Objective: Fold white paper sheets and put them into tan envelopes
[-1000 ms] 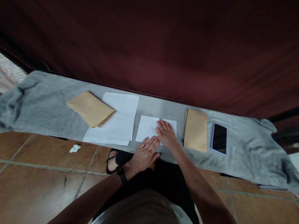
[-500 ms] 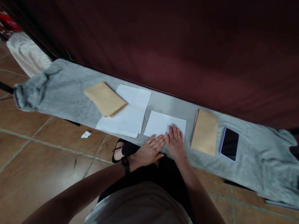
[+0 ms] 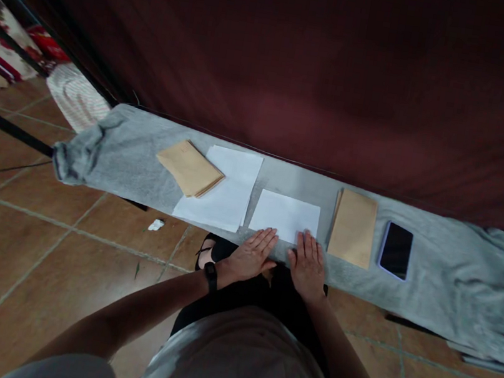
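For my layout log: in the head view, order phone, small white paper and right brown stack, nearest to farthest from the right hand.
1. Small white paper: touching the right hand, ahead-left.
2. Right brown stack: right of the hand.
3. Phone: farther right.

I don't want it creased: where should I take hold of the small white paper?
Probably by both near corners, from the near side: the small white paper lies flat on the grey cloth, its near edge towards the body, with the left hand and right hand both at that edge.
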`<state>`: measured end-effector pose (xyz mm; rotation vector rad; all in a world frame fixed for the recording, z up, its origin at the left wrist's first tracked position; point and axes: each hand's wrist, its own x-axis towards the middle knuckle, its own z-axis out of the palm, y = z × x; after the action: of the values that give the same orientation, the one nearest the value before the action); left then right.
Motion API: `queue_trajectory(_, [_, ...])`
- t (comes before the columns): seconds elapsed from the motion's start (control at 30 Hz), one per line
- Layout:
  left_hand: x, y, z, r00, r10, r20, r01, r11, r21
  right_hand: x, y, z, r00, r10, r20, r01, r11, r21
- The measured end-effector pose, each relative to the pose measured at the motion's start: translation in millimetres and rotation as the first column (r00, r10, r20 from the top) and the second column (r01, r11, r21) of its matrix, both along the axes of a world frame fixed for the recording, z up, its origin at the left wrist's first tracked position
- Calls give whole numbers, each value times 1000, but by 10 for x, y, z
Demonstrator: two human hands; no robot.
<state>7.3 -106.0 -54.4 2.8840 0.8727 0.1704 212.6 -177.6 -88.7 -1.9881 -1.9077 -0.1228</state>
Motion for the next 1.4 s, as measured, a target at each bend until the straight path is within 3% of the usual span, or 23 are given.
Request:
queue_trajectory(0.23, [445, 248, 52, 978, 162, 132, -165, 986, 10, -55, 6, -2, 998, -52, 28, 52, 999, 13])
queue_trajectory(0.43, [847, 640, -78, 953, 284, 105, -283, 959, -26, -52, 23, -4, 998, -59, 23, 59, 998, 13])
queue_trajectory(0.63, [690, 766, -173, 910, 401, 101, -405, 914, 26, -70, 19, 15, 996, -75, 39, 75, 997, 6])
queue_trajectory(0.77, [584, 749, -173, 904, 419, 89, -424, 904, 59, -92, 25, 55, 995, -91, 34, 91, 996, 8])
queue_trajectory(1.13, [593, 743, -167, 906, 422, 37, -424, 900, 104, -96, 723, 112, 993, -117, -15, 117, 993, -4])
queue_trajectory(1.4, [630, 765, -207, 876, 478, 67, -482, 873, 72, -82, 692, -7, 980, -195, 23, 195, 981, 17])
